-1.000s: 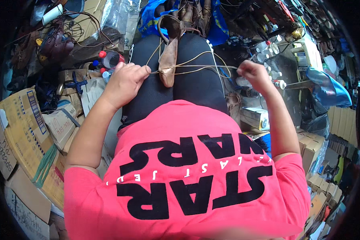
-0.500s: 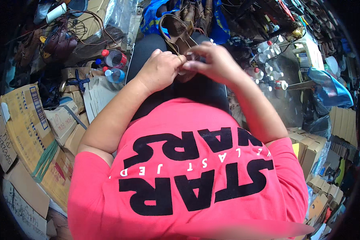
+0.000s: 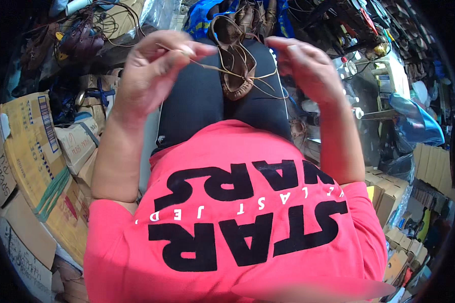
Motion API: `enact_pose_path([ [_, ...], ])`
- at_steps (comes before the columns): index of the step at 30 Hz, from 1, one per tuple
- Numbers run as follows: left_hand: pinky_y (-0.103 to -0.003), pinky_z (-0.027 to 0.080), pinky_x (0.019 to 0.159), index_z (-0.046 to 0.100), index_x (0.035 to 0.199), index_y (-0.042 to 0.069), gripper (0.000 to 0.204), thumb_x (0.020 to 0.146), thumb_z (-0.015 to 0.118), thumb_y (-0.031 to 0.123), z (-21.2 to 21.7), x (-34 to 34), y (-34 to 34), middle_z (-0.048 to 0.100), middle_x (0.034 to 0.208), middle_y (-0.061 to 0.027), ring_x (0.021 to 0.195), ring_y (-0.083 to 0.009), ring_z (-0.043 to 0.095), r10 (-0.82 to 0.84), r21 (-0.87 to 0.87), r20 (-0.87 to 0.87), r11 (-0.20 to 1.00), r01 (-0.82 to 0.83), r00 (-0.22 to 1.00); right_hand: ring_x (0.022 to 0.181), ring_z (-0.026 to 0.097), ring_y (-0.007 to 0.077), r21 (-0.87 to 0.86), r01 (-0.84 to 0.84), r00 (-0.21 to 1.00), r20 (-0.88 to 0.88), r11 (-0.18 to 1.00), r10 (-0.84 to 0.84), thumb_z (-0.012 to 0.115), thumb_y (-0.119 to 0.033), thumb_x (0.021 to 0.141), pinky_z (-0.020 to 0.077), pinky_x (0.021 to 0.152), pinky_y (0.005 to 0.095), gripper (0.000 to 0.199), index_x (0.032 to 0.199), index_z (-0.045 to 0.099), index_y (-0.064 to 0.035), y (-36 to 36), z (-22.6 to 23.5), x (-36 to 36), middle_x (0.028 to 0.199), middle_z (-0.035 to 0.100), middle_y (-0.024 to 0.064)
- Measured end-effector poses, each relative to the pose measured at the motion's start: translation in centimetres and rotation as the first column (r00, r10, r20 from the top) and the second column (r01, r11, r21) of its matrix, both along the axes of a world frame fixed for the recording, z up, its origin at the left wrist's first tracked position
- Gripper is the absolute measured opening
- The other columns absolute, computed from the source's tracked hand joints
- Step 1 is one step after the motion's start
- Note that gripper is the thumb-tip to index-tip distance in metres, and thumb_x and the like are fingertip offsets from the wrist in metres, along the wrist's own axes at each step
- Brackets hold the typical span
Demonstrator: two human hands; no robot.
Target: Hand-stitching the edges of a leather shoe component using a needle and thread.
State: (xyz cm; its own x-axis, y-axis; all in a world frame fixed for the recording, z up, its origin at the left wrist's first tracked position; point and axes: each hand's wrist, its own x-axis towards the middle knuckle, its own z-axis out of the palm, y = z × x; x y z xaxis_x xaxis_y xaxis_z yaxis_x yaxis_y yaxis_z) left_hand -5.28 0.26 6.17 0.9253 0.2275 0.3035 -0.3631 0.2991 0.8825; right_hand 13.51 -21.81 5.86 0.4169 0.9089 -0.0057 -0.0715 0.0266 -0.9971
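A brown leather moccasin (image 3: pixel 237 90) lies across my lap between my thighs, its toe toward me and gathered stitches along the toe edge. My left hand (image 3: pixel 159 68), raised to the left of the shoe, pinches a thin tan lace (image 3: pixel 207 66) that runs taut from the stitching. On the other side, my right hand (image 3: pixel 308 68) is raised with its fingers bent. Another strand of the lace reaches from the toe to these fingers, where the grip is partly hidden. A loose loop hangs over my right thigh.
Past my knees are more brown shoes (image 3: pixel 245 17) on a blue plastic bag (image 3: pixel 199 19). Cardboard boxes (image 3: pixel 28 136) stack at the left, below dark shoes and tangled cords (image 3: pixel 111 25). Plastic bottles (image 3: pixel 358 112) and a blue bag (image 3: pixel 422 121) lie at the right.
My hands were together over the shoe; they have now spread apart and outward, the left one drawing the lace out. The stitched toe has come into sight.
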Motion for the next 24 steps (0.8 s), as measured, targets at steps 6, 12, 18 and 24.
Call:
enact_pose_path([
  [6, -0.032, 0.049, 0.067, 0.059, 0.086, 0.002, 0.016, 0.091, 0.060, 0.017, -0.4, -0.8, -0.6, 0.062, 0.080, -0.0050, 0.071, -0.0202, 0.061, -0.109, 0.470, -0.548, 0.780, 0.413, 0.829, 0.066, 0.049, 0.0053, -0.349, -0.220, 0.965, 0.060, 0.911, 0.256, 0.051, -0.026, 0.098, 0.0409, 0.061, 0.0211, 0.033, 0.122, 0.061, -0.0055, -6.6, 2.8, 1.9, 0.076, 0.059, 0.0012],
  [12, -0.034, 0.048, 0.080, 0.069, 0.093, 0.003, 0.019, 0.082, 0.065, 0.018, 1.8, -7.3, 13.1, 0.066, 0.094, -0.0150, 0.088, -0.0278, 0.064, 0.832, 0.993, 0.039, -0.094, 0.071, 0.553, 0.082, 0.066, 0.0267, -0.715, 0.517, 0.755, 0.640, 0.471, 0.143, 0.062, -0.033, 0.088, 0.0487, 0.076, 0.0351, 0.031, 0.109, 0.067, -0.0117, -19.8, -5.4, 7.7, 0.092, 0.068, 0.0177],
  [18, -0.036, 0.049, 0.079, 0.068, 0.107, 0.006, 0.035, 0.084, 0.065, 0.033, 3.9, -11.7, 18.9, 0.067, 0.100, -0.0150, 0.088, -0.0269, 0.065, 0.942, 0.954, 0.239, -0.273, 0.122, 0.233, 0.103, 0.063, 0.0297, -0.844, 0.536, 0.743, 0.459, -0.022, 0.488, 0.061, -0.021, 0.083, 0.0473, 0.090, 0.0374, 0.036, 0.116, 0.064, -0.0069, -30.4, -8.9, 9.5, 0.110, 0.065, 0.0189],
  [24, -0.032, 0.046, 0.091, 0.067, 0.112, 0.013, 0.032, 0.080, 0.068, 0.014, -4.0, 3.1, 0.8, 0.062, 0.111, -0.0081, 0.105, -0.0225, 0.059, 0.258, 0.933, -0.062, 0.358, -0.035, 0.964, 0.064, 0.049, 0.0072, -0.620, 0.130, 0.939, 0.328, 0.774, 0.105, 0.056, -0.004, 0.089, 0.0419, 0.059, 0.0233, 0.027, 0.114, 0.066, -0.0076, -9.7, -6.0, 1.9, 0.073, 0.050, 0.0008],
])
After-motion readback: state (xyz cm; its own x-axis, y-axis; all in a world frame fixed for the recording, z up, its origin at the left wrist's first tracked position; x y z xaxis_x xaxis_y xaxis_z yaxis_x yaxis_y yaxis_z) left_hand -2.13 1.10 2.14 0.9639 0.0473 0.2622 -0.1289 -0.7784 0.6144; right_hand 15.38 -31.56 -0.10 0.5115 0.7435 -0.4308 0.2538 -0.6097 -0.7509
